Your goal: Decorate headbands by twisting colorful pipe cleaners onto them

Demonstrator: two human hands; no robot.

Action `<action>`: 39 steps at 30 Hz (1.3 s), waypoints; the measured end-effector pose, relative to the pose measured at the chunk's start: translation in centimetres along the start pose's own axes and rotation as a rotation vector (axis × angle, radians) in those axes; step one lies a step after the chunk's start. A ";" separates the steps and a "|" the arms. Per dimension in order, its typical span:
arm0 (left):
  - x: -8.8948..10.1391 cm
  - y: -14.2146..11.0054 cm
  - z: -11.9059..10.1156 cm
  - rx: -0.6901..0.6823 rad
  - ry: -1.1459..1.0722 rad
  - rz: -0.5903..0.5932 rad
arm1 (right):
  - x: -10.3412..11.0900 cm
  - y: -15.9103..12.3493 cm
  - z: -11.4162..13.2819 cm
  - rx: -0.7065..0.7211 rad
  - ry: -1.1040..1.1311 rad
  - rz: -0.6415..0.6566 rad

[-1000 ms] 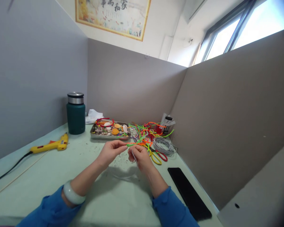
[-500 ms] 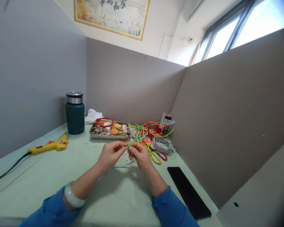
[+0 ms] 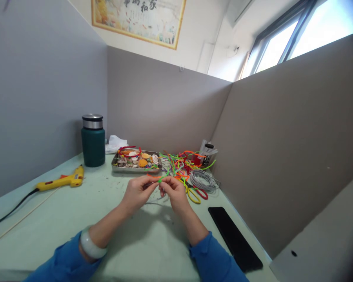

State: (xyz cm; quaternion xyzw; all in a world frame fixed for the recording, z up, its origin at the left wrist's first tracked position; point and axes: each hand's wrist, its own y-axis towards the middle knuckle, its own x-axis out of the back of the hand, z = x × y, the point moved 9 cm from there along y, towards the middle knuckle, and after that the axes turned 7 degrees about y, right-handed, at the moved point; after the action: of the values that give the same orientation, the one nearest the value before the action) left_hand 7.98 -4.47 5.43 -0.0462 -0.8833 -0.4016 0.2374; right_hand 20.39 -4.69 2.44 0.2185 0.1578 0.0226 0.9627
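Observation:
Above the middle of the table, my left hand and my right hand meet fingertip to fingertip. Both are closed in a pinch on a green pipe cleaner, of which a small bunched part shows between the thumbs. A thin grey wire shows under the hands; whether the fingers also grip it is hidden. Just beyond the right hand lie scissors with yellow and red handles and a heap of bright pipe cleaners.
A metal tray of shells stands at the back, a dark green flask to its left. On the left lies a yellow glue gun with its cord. Coiled grey wire and a black flat object lie right. Partitions enclose the table.
The hands stay almost in place, still pinching the green pipe cleaner. Its free end beyond the fingers has shifted slightly, and the grey wire below the hands has moved a little.

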 end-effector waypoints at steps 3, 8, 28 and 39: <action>-0.3 -0.1 0.5 0.056 -0.044 0.021 | 0.1 0.0 0.1 0.012 -0.021 -0.016; -1.0 -0.3 1.5 0.155 -0.145 0.070 | 0.1 0.1 0.2 0.033 -0.039 -0.018; -1.3 0.0 1.7 0.211 -0.250 0.128 | 0.1 0.0 0.3 0.021 -0.046 -0.031; -1.1 0.0 1.4 0.199 -0.251 0.119 | 0.3 -0.1 0.5 0.045 -0.075 -0.046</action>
State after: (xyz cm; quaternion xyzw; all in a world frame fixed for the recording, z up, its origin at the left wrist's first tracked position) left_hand 8.38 -3.30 4.13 -0.1243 -0.9371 -0.2886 0.1522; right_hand 20.80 -5.00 2.75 0.2370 0.1269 -0.0116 0.9631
